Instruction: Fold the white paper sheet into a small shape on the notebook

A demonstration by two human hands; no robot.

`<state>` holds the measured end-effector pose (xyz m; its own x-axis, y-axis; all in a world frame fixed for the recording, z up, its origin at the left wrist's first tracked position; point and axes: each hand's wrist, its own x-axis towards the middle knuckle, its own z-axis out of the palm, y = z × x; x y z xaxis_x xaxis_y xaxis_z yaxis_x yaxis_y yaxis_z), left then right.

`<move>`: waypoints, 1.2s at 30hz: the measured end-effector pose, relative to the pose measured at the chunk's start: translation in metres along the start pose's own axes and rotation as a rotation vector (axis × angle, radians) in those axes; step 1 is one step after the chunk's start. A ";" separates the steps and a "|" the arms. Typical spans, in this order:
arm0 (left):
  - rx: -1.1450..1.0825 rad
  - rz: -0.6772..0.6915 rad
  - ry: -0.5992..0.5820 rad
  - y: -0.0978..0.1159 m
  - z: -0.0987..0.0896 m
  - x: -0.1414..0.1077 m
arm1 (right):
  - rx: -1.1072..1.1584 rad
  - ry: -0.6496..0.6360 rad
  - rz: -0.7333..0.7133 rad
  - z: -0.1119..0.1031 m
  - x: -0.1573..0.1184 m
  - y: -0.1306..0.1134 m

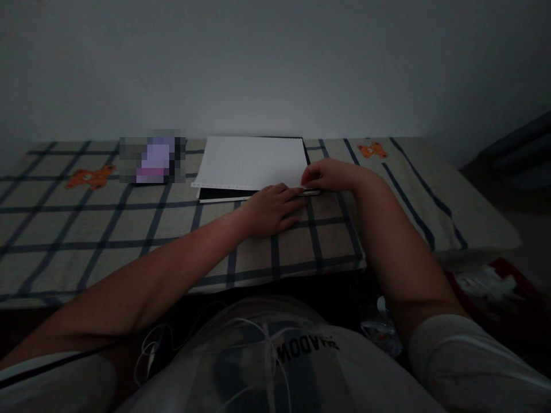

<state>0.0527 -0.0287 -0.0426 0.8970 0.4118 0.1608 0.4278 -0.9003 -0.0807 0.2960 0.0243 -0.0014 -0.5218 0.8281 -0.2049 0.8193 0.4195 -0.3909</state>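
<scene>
Nearest me, the left hand (273, 211) lay open; beside it, the right hand (329, 174) curled at 1 corner of the paper (253, 160), its grasp unclear. I judged uneven pulling there risked creasing the paper or skewing it across the dark backing (219, 194).

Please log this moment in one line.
left hand: at near edge of paper | right hand: at near right corner | blurred device: left of paper

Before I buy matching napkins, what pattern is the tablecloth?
The tablecloth has dark checks and orange bears; head view.
</scene>
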 end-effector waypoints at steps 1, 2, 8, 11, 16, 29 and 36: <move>0.001 -0.001 -0.001 0.000 0.000 0.000 | -0.002 -0.009 0.001 0.000 0.000 0.000; 0.002 -0.002 -0.002 0.000 0.000 0.000 | -0.002 -0.017 0.004 0.000 0.001 0.000; 0.002 -0.006 0.005 0.000 0.001 0.000 | -0.009 -0.039 0.016 0.002 0.003 0.000; -0.009 -0.018 -0.004 0.001 0.000 0.000 | -0.021 -0.029 0.012 0.002 0.004 0.000; -0.041 -0.034 -0.006 0.002 -0.002 0.001 | 0.004 -0.033 0.040 0.002 0.002 0.000; -0.077 -0.041 -0.045 0.002 -0.005 0.001 | 0.064 -0.052 0.086 0.003 0.005 -0.006; -0.066 -0.040 -0.056 0.002 -0.006 0.002 | -0.002 -0.051 0.178 0.002 0.005 -0.020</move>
<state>0.0542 -0.0304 -0.0369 0.8849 0.4533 0.1071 0.4568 -0.8895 -0.0098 0.2760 0.0193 0.0034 -0.3796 0.8696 -0.3158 0.9003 0.2688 -0.3423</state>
